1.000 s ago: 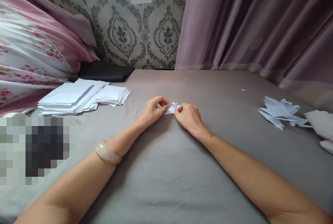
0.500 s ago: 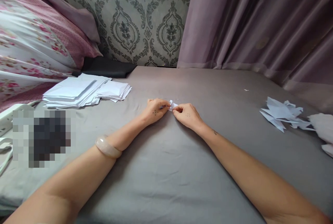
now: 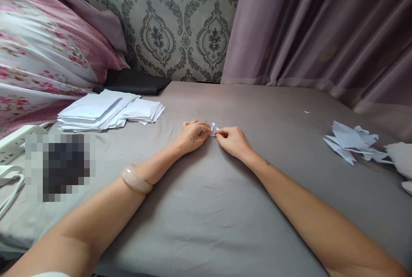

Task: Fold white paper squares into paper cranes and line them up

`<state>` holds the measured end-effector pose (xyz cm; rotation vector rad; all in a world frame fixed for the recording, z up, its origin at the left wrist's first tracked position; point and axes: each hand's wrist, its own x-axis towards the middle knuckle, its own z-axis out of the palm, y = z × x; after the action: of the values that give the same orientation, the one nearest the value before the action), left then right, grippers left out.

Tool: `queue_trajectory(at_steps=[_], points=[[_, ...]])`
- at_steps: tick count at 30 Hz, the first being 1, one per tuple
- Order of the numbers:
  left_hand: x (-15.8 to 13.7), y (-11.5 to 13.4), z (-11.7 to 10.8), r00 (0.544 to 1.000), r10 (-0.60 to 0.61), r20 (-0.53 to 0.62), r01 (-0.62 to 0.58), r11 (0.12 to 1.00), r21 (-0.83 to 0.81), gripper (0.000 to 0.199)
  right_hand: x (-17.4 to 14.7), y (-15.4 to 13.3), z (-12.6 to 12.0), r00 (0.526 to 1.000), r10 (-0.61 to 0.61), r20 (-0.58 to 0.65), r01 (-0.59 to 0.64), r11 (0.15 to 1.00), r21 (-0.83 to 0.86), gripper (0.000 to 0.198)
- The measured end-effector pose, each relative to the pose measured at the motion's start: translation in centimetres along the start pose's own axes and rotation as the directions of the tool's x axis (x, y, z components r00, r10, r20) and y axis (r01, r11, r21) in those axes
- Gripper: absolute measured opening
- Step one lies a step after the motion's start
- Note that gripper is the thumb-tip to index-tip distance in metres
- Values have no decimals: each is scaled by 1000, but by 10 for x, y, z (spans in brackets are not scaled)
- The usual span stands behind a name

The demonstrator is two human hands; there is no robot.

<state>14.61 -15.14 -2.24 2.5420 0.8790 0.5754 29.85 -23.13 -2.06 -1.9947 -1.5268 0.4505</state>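
Pinched between left hand (image 3: 195,136) and right hand (image 3: 234,141) fingertips, folded paper (image 3: 213,131), one tip upward, long axis unclear, right of stack (image 3: 92,107).

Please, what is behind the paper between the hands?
Behind the paper are the grey sheet and, farther, the wall. Whatever the paper, left hand and right hand cover cannot be seen.

Grey cloth-covered surface (image 3: 212,208): white paper stacks (image 3: 88,107) left, folded papers (image 3: 349,135) right, power strip (image 3: 21,139) at left edge.

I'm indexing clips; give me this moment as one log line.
left hand: holding folded paper | right hand: holding same paper | paper stack: left | paper pile: right
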Motion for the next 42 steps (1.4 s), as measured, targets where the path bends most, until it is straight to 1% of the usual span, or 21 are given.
queue_trajectory(at_steps=[3, 6, 9, 13, 15, 18, 22, 25, 30, 32, 34, 37, 39, 41, 42], points=[[-1, -1, 1, 1000, 8, -6, -8, 999, 45, 23, -2, 1, 2, 994, -54, -90, 44, 992, -115, 25], [-1, -3, 3, 1000, 1, -12, 0, 997, 77, 23, -4, 2, 4, 989, -101, -112, 81, 981, -175, 26], [0, -3, 3, 1000, 6, -8, -5, 996, 89, 23, -4, 2, 5, 986, -125, -112, 107, 981, -160, 25], [-1, 0, 1, 1000, -11, -11, 12, 998, 66, 22, 1, 0, 4, 969, -131, -208, 114, 989, -93, 22], [-1, 1, 0, 1000, -18, -10, 18, 998, 52, 22, 3, -2, 4, 960, -150, -238, 137, 988, -73, 21], [-2, 1, 0, 1000, -13, -4, 14, 999, 44, 23, 5, -4, 4, 958, -171, -232, 162, 985, -57, 19], [-2, 0, 2, 1000, -17, 6, 17, 999, 33, 26, 2, -3, 6, 981, -114, -156, 96, 988, -118, 18], [-1, -1, 1, 1000, -28, 3, 28, 1000, 12, 29, -1, -4, 9, 990, -109, -93, 89, 977, -196, 20], [2, -3, -2, 996, -93, -14, 92, 994, -64, 37, -4, -13, 14, 993, -87, -81, 60, 957, -285, 25], [3, -3, -3, 992, -122, -40, 117, 985, -126, 37, -5, -18, 15, 995, -73, -66, 47, 943, -329, 26], [3, -2, -4, 990, -135, -34, 129, 981, -145, 37, -5, -22, 15, 996, -71, -55, 46, 927, -373, 27], [2, -3, -4, 980, -180, -88, 166, 975, -146, 35, -2, -23, 13, 997, -59, -53, 32, 912, -410, 29], [1, -5, -4, 965, -223, -137, 201, 967, -153, 35, 7, -19, 7, 996, -49, -70, 15, 905, -424, 29], [1, -7, -4, 954, -259, -153, 231, 956, -180, 35, 22, -9, -5, 993, -13, -121, -42, 895, -443, 30], [2, -9, -4, 950, -276, -147, 245, 949, -199, 34, 32, -1, -13, 984, 32, -174, -109, 886, -450, 30]])
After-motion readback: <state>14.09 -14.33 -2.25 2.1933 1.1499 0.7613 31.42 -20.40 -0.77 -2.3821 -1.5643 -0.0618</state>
